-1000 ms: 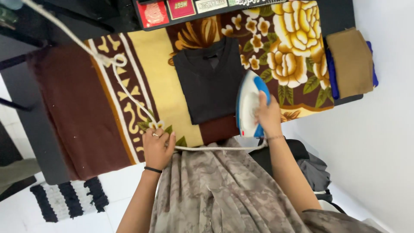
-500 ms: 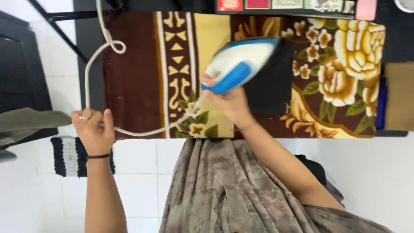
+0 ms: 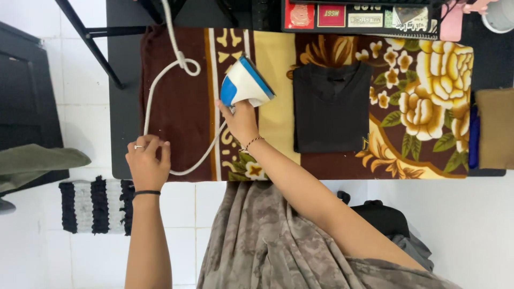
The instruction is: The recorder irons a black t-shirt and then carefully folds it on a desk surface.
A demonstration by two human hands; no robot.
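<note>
My right hand (image 3: 240, 120) grips the handle of a white and blue iron (image 3: 244, 83), which stands on the brown and yellow patterned blanket (image 3: 182, 112), left of a folded black shirt (image 3: 332, 106). The iron's white cord (image 3: 160, 91) loops across the brown part of the blanket and has a knot near the top. My left hand (image 3: 147, 162) pinches that cord at the table's near edge, with a ring on one finger and a black band on the wrist.
The blanket's floral part (image 3: 433, 91) covers the right of the black table (image 3: 122, 107). A folded tan cloth (image 3: 495, 128) lies at the right end. Flat boxes (image 3: 332, 16) line the far edge. A striped mat (image 3: 91, 206) and dark bag (image 3: 385, 219) lie on the white tiled floor.
My right hand has carried the iron from the black shirt leftward and stood it on the blanket. My left hand has slid left along the cord.
</note>
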